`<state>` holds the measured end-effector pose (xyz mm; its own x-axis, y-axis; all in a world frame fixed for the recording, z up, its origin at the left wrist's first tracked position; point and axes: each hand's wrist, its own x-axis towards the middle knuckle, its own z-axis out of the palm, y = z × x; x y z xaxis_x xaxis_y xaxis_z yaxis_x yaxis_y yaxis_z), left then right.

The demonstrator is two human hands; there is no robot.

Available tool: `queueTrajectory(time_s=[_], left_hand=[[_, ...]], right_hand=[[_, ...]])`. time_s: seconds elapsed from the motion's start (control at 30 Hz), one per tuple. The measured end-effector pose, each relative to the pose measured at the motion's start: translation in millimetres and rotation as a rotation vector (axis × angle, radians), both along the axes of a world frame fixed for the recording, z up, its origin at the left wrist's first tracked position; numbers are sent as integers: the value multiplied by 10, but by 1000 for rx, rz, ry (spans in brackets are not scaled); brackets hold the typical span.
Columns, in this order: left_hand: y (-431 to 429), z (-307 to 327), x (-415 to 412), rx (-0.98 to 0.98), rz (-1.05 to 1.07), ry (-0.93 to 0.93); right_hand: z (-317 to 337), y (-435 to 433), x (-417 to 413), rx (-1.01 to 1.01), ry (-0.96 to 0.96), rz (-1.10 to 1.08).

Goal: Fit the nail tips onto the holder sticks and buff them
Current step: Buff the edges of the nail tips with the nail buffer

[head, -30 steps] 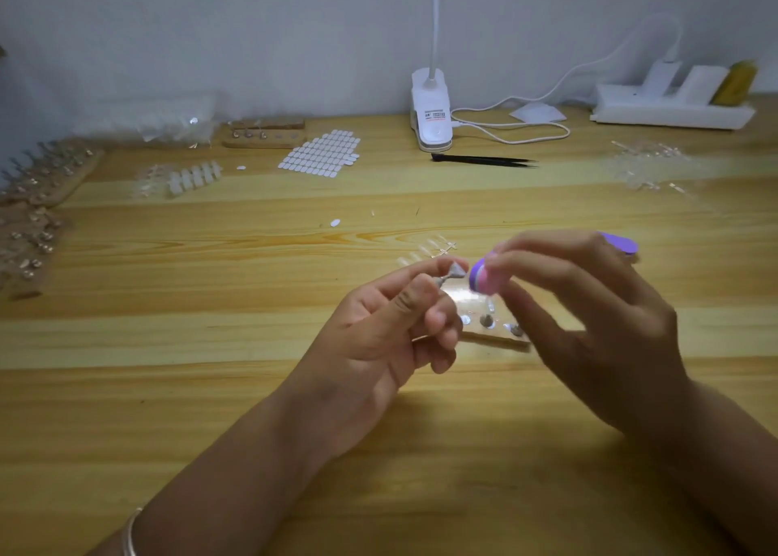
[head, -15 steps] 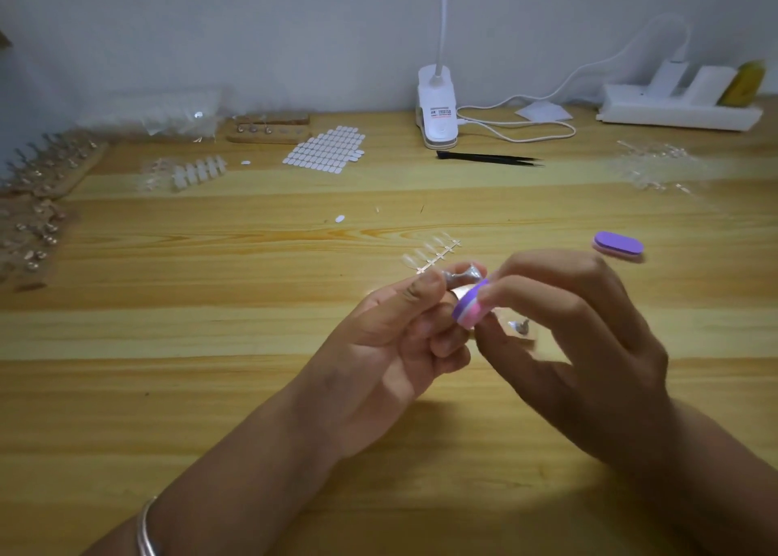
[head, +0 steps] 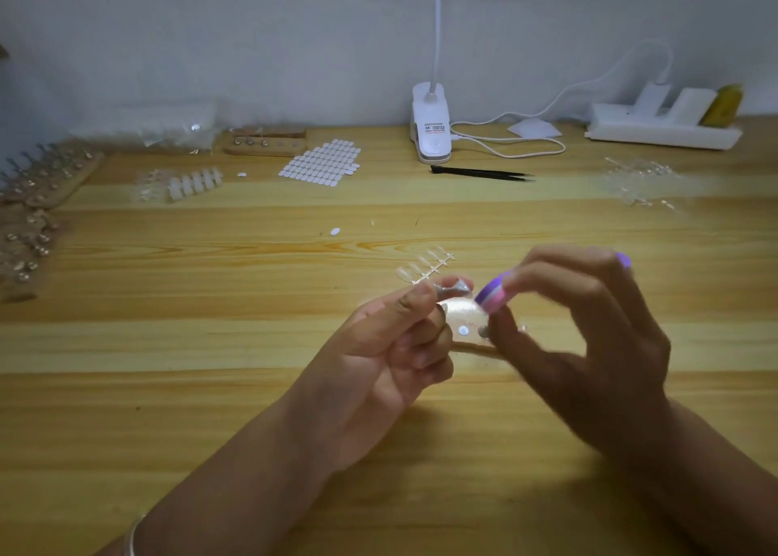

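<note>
Holder stick (head: 452, 289) pinched in left hand (head: 379, 370), right hand (head: 589, 345) pinching buffer (head: 492, 294)

left hand (head: 379, 357): pinches metal holder stick (head: 452, 290), frame centre | right hand (head: 589, 345): grips purple buffer block (head: 490, 294) just right of stick | wooden table (head: 210, 387)

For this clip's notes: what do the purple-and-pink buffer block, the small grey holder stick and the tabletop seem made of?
Purple-and-pink buffer block: likely layered foam, matte, judging by its soft coloured bands. Small grey holder stick: probably metal, glossy, given its bright glints. Tabletop: wood or wood-look laminate, satin, with yellow grain streaks.
</note>
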<state>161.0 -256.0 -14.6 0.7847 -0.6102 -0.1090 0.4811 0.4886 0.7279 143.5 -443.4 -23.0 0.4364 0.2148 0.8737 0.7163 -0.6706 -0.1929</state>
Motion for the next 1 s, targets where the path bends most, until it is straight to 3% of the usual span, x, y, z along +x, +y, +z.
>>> queueTrajectory(time_s=[0.13, 0.2, 0.37, 0.5, 0.7, 0.87, 1.0], left_hand=[[9, -3, -9, -20, -24, -41], [26, -18, 9, -24, -26, -51], [12, -67, 30, 5, -23, -81], [29, -72, 54, 28, -24, -95], [18, -39, 6, 16, -41, -86], [59, -21, 39, -53, -55, -77], [43, -44, 44, 59, 10, -124]], right_hand=[[-41, 25, -13, -101, 6, -34], [-11, -61, 54, -41, 74, -100], [-19, 48, -47, -32, 48, 41], [8, -87, 55, -11, 87, -70], [-29, 40, -29, -79, -5, 15], [29, -139, 116, 105, 145, -125], [30, -94, 63, 55, 108, -65]])
